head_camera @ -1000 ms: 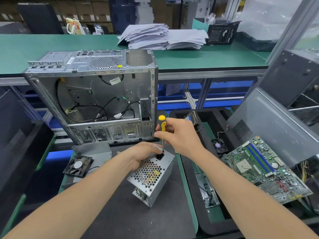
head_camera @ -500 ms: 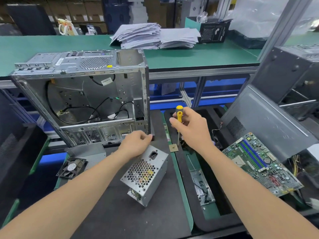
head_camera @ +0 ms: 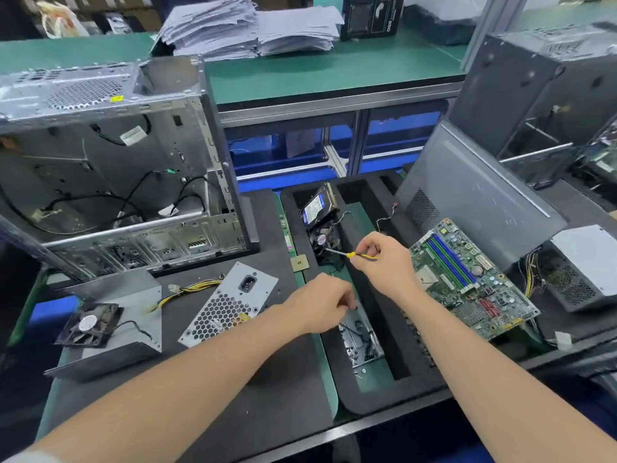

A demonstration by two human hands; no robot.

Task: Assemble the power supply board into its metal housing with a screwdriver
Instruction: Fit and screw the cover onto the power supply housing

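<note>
The silver power supply [head_camera: 230, 305] lies on the dark mat with its honeycomb grille up and its yellow cables trailing left; neither hand touches it. To its right, my left hand [head_camera: 320, 302] hovers over the foam tray [head_camera: 377, 392] with fingers curled, fingertips above a metal plate [head_camera: 359, 339]; whether they pinch anything is hidden. My right hand [head_camera: 380, 262] grips the yellow screwdriver [head_camera: 354, 254], which lies nearly level with its tip pointing left over the tray. The open metal computer case [head_camera: 117, 168] stands behind the power supply.
A motherboard [head_camera: 467, 279] leans at the right beside a grey side panel [head_camera: 474, 195] and a second power supply [head_camera: 584, 265]. The tray holds a hard drive [head_camera: 317, 205] and a small fan [head_camera: 325, 238]. A CPU chip [head_camera: 299, 264], another fan [head_camera: 88, 325] and a metal cover [head_camera: 127, 315] lie nearby.
My left hand let go of the power supply and moved right over the tray. My right hand carried the screwdriver right and tipped it from upright to nearly level.
</note>
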